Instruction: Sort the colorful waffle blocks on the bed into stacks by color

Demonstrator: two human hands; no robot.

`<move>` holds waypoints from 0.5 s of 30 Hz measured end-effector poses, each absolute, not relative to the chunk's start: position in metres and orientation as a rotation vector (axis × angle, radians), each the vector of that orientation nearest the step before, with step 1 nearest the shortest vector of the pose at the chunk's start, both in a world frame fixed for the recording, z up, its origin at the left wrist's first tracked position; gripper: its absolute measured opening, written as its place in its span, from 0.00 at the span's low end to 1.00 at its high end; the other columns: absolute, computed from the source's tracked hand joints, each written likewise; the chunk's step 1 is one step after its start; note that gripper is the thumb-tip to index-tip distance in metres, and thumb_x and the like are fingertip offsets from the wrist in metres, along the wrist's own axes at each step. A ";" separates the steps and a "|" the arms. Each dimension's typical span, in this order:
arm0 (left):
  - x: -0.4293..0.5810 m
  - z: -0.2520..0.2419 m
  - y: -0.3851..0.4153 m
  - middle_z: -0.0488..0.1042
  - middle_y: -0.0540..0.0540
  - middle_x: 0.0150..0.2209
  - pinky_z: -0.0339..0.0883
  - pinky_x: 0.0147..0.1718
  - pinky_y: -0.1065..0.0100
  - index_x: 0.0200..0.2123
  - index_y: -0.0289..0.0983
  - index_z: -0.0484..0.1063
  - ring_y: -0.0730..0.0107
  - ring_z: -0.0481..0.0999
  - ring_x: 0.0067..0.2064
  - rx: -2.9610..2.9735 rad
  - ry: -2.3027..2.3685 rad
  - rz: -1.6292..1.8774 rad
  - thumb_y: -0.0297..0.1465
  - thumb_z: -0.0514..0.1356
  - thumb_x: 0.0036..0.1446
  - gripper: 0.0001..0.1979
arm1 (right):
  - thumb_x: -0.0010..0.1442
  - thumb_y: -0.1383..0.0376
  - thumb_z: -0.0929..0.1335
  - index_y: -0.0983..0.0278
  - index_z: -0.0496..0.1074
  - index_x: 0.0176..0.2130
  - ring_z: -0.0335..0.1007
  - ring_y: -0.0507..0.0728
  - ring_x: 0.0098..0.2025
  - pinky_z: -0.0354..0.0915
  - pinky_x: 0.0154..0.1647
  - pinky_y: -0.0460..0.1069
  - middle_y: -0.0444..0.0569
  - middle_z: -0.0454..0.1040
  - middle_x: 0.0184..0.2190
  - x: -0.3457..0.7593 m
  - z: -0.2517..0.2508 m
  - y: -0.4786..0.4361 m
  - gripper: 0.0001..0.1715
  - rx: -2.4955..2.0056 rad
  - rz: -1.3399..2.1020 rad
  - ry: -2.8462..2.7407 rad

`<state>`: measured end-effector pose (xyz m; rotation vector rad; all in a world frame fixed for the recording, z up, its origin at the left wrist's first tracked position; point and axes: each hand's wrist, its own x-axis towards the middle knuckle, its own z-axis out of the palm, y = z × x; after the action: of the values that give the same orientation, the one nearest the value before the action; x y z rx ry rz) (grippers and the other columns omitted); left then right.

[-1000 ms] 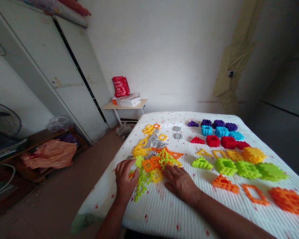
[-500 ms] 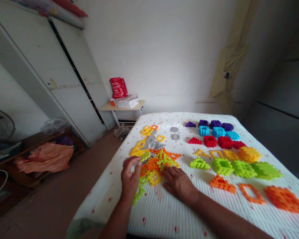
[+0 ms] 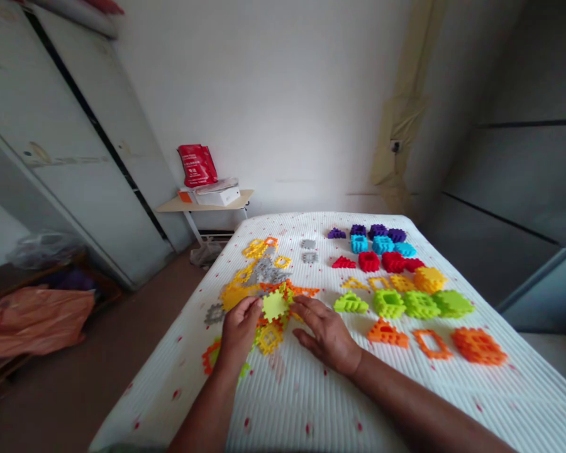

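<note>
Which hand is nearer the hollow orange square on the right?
Right. The right hand is left of the square, apart from it; the left hand is farther left, holding a green piece.

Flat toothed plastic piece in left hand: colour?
Lime-green flat toothed plastic piece in the left hand; best in head view.

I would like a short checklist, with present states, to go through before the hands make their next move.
1. Lime-green, toothed plastic square gripped by the left hand: ok, pinched at its left edge.
2. Right hand clear of that square: cannot tell; its fingertips are beside the right edge, contact unclear.
3. Heap of mixed-colour plastic pieces lying without overlap: not ok, pieces overlap.
4. Lime-green stack of plastic squares apart from the heap: ok, at the right end of its row.
5. Two grey plastic squares apart from each other: ok, a gap shows.
</note>
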<state>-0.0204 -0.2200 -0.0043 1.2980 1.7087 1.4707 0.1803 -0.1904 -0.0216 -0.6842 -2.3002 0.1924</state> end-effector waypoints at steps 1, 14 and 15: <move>-0.020 -0.006 -0.220 0.72 0.49 0.23 0.66 0.28 0.70 0.29 0.34 0.73 0.68 0.72 0.28 1.289 1.672 1.428 0.46 0.58 0.49 0.18 | 0.61 0.62 0.62 0.66 0.63 0.55 0.63 0.60 0.55 0.63 0.54 0.55 0.57 0.66 0.56 0.182 -0.017 -0.191 0.24 -0.677 0.151 -2.324; 0.008 -0.013 -0.228 0.75 0.47 0.26 0.68 0.31 0.68 0.35 0.34 0.75 0.64 0.74 0.31 1.223 1.520 1.163 0.48 0.62 0.45 0.23 | 0.58 0.59 0.67 0.65 0.61 0.56 0.61 0.61 0.48 0.61 0.44 0.54 0.53 0.68 0.52 0.196 0.016 -0.208 0.29 -0.819 -0.013 -2.558; 0.011 -0.012 -0.229 0.75 0.46 0.26 0.68 0.30 0.68 0.35 0.34 0.76 0.64 0.74 0.31 1.210 1.507 1.156 0.48 0.62 0.44 0.24 | 0.57 0.59 0.67 0.65 0.61 0.56 0.61 0.61 0.47 0.61 0.43 0.54 0.53 0.69 0.51 0.199 0.018 -0.209 0.29 -0.826 -0.021 -2.584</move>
<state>0.0113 -0.2285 -0.0116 1.2097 1.5074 1.1563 0.1986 -0.2091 0.0182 -0.8257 -2.5836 -0.0212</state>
